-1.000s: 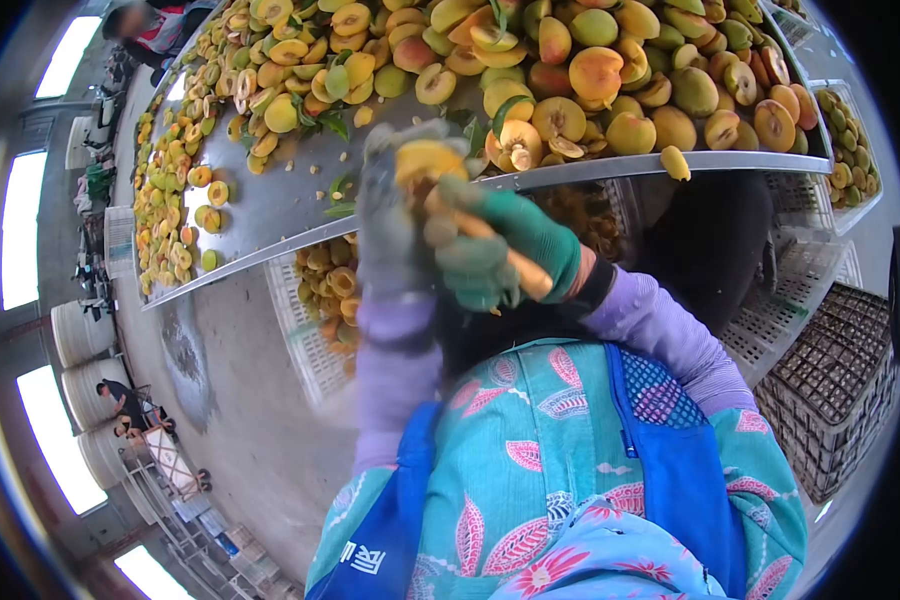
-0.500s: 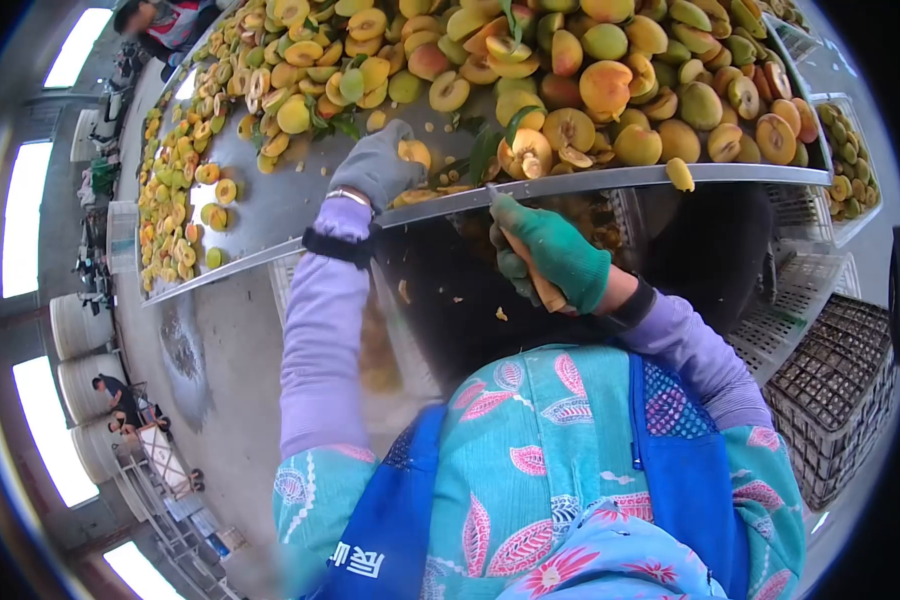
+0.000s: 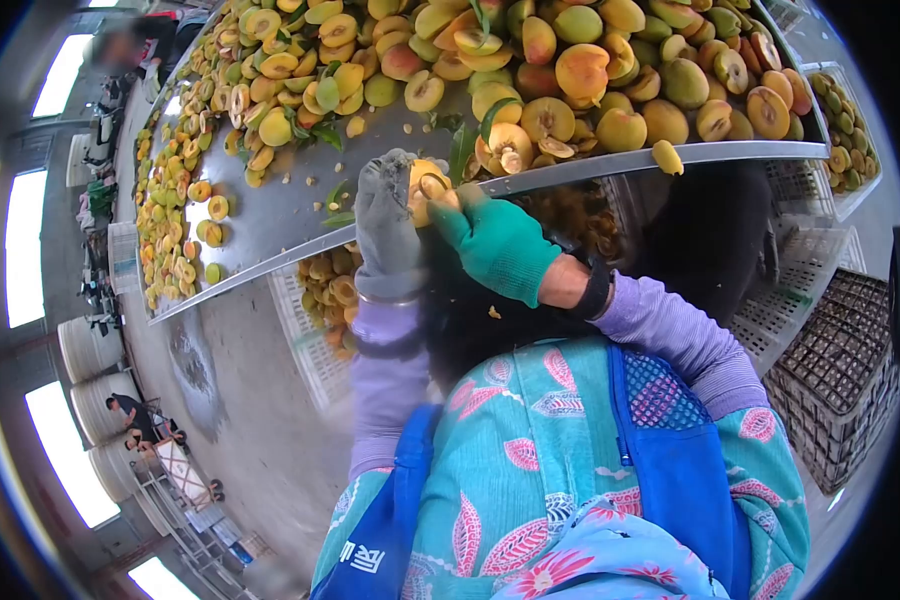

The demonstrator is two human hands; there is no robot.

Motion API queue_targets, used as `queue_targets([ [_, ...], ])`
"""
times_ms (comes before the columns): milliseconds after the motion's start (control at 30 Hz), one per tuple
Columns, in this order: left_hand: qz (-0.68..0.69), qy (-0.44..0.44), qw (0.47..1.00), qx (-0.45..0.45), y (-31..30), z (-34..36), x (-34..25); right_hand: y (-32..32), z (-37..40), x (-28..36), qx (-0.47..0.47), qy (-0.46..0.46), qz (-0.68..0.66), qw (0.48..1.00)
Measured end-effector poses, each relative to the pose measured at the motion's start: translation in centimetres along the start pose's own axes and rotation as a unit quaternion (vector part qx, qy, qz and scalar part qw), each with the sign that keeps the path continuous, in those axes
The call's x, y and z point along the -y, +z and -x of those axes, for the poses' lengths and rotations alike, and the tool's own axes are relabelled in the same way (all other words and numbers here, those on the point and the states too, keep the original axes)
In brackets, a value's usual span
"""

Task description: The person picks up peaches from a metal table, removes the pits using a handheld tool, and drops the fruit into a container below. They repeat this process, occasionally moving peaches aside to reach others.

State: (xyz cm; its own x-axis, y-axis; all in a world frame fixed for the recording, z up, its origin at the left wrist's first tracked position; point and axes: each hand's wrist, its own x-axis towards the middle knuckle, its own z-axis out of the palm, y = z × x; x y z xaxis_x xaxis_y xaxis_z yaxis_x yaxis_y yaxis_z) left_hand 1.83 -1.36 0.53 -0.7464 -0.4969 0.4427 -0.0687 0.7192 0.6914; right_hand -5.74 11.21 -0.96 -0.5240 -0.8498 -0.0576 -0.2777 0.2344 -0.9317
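My left hand [image 3: 388, 210], in a grey glove, is closed around a yellow peach half [image 3: 428, 192] with its cut face and hollow turned up. My right hand [image 3: 500, 245], in a green glove, is closed, with its thumb and fingertips against that peach half. The wooden-handled knife seen in this hand a moment ago is hidden by the glove now. Both hands are at the front rim of a metal table [image 3: 300, 245]. Just beyond them, a cut peach [image 3: 510, 150] with its stone showing lies beside green leaves [image 3: 460, 150].
A large heap of whole and halved peaches [image 3: 580, 70] covers the table's far side. A yellow scrap [image 3: 667, 157] sits on the rim. Below stand a white crate of fruit [image 3: 320, 290] and a dark crate [image 3: 830, 380]. Other people [image 3: 135, 420] are in the background.
My left hand has lifted a peach half off the table and drawn it towards me. My right hand has moved left and up to meet it. The knife handle has gone out of sight.
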Motion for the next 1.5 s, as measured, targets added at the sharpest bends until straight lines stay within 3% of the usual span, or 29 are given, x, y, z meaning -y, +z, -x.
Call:
queue_targets([
  [67, 0.055, -0.021, 0.998, 0.009, 0.1, -0.6, -0.4, 0.4, 0.1, -0.5, -0.009, -0.024, 0.005, 1.000],
  [133, 0.166, -0.099, 0.981, 0.002, 0.1, -0.7, -1.0, 0.2, 0.1, 0.4, 0.007, 0.007, -0.036, 0.999],
  [233, 0.195, -0.134, 0.971, -0.039, 0.9, -0.2, -1.4, 0.1, 0.6, 1.3, 0.030, 0.082, -0.135, 0.987],
  [300, 0.198, -0.140, 0.967, -0.073, 2.0, -0.3, -1.2, 0.8, 0.7, 0.7, -0.006, 0.050, -0.156, 0.987],
  [367, 0.234, -0.176, 0.951, -0.104, 2.8, -0.2, -0.7, -0.3, 0.3, 0.1, 0.016, 0.027, -0.158, 0.987],
  [400, 0.264, -0.220, 0.935, -0.084, 2.6, -0.2, -0.9, -1.3, -0.1, 0.0, 0.025, 0.015, -0.160, 0.987],
  [433, 0.229, -0.214, 0.949, -0.035, 1.9, -0.3, -0.9, -2.8, -0.5, 0.4, 0.064, 0.039, -0.046, 0.996],
  [500, 0.156, -0.197, 0.966, 0.054, 0.5, -0.9, -0.9, 0.2, 0.1, -0.8, 0.031, 0.045, -0.141, 0.988],
  [533, 0.258, -0.306, 0.916, -0.019, 1.3, -1.3, -1.4, 1.8, 0.3, -0.1, -0.021, 0.071, -0.205, 0.976],
  [600, 0.240, -0.275, 0.929, -0.061, 2.1, -1.2, -1.5, 1.4, 0.1, 0.7, 0.006, 0.125, -0.271, 0.954],
  [667, 0.221, -0.264, 0.936, -0.074, 2.3, -0.4, -0.8, 1.3, 0.2, 0.0, 0.022, 0.117, -0.238, 0.964],
  [767, 0.187, -0.127, 0.972, 0.058, 0.8, -1.2, -0.9, 0.1, 0.7, -1.3, 0.022, 0.025, -0.068, 0.997],
  [800, 0.209, -0.145, 0.964, 0.072, 0.6, -1.2, -0.8, -0.3, 0.5, -1.4, 0.054, 0.042, -0.101, 0.992],
  [900, 0.204, -0.183, 0.959, 0.071, 0.8, -1.5, -1.1, 0.3, 1.1, 0.0, -0.004, 0.057, -0.162, 0.985],
  [1000, 0.152, -0.214, 0.965, 0.012, 1.7, -1.7, -2.0, -0.1, 1.1, 0.1, 0.010, 0.105, -0.095, 0.990],
  [1067, 0.014, -0.002, 0.995, 0.103, 0.3, -2.1, 0.2, -1.2, 1.2, 0.4, 0.052, 0.112, -0.096, 0.988],
  [1100, -0.057, 0.105, 0.982, 0.146, -0.3, -2.3, 0.4, -1.0, 1.2, 0.4, 0.052, 0.107, -0.129, 0.985],
  [1133, -0.091, 0.099, 0.980, 0.149, -0.4, -2.2, 0.1, -0.8, 1.3, 0.3, 0.051, 0.102, -0.161, 0.980],
  [1200, -0.044, -0.069, 0.987, 0.138, 0.5, -1.9, -0.3, 1.0, 1.5, 0.0, 0.003, 0.076, -0.284, 0.956],
  [1300, 0.121, -0.192, 0.974, 0.018, 3.1, -1.4, -1.1, 1.7, 1.7, 0.6, -0.054, 0.121, -0.387, 0.912],
  [1333, 0.189, -0.217, 0.957, -0.034, 3.5, -0.8, -1.1, 1.4, 1.5, -0.1, -0.027, 0.114, -0.402, 0.908],
  [1400, 0.094, -0.076, 0.991, 0.062, 1.8, -0.5, -0.4, -1.0, 1.9, -0.2, 0.034, 0.107, -0.185, 0.976],
  [1433, 0.242, -0.190, 0.947, 0.089, 1.5, -0.8, -1.6, -2.0, 2.0, 0.6, 0.070, 0.123, -0.089, 0.986],
  [1467, 0.371, -0.308, 0.872, 0.081, 1.1, -1.1, -2.8, 0.2, 2.2, -0.7, 0.004, 0.034, -0.090, 0.995],
  [1500, 0.344, -0.310, 0.885, 0.044, 1.7, -1.1, -3.2, -0.4, 2.4, 1.4, 0.040, 0.138, -0.203, 0.969],
])
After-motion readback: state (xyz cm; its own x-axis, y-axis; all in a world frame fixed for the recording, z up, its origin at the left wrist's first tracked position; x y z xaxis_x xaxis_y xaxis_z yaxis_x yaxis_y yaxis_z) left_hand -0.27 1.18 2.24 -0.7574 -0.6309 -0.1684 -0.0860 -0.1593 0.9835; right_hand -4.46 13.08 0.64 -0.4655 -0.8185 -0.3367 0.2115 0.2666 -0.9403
